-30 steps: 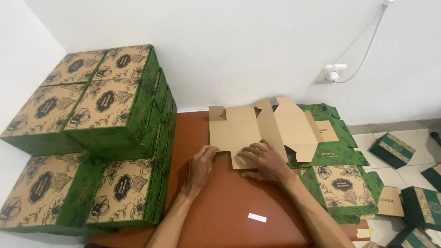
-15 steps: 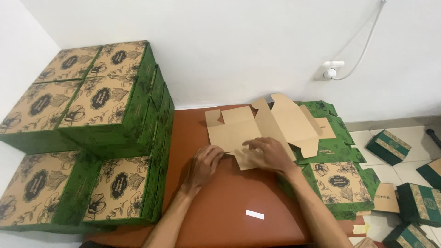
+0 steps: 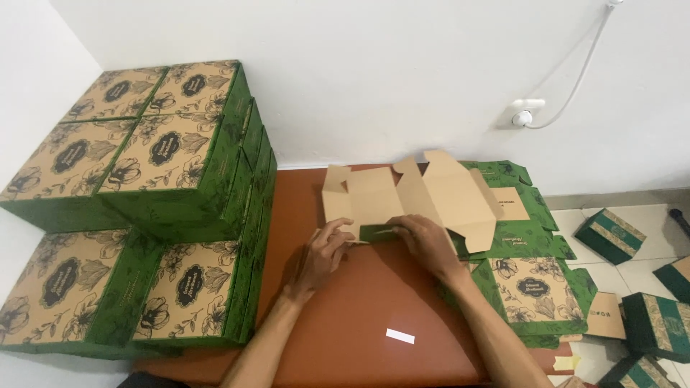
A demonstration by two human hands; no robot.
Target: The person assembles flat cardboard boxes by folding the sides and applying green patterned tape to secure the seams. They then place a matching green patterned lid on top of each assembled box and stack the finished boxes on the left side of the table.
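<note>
The flat cardboard box blank (image 3: 410, 197) lies unfolded on the brown surface (image 3: 359, 316), light and stiff, likely best gripped at its creased edges. Both the left hand (image 3: 323, 251) and right hand (image 3: 428, 241) have fingers pinched together on its green front flap (image 3: 375, 232).

Bright, even indoor light filled the sharp view; soft shadows lay under the hands, and wide-angle distortion bent the edges.

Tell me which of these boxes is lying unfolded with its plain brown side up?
The flat box blank under both hands, left hand and right hand; the others show green print.
</note>
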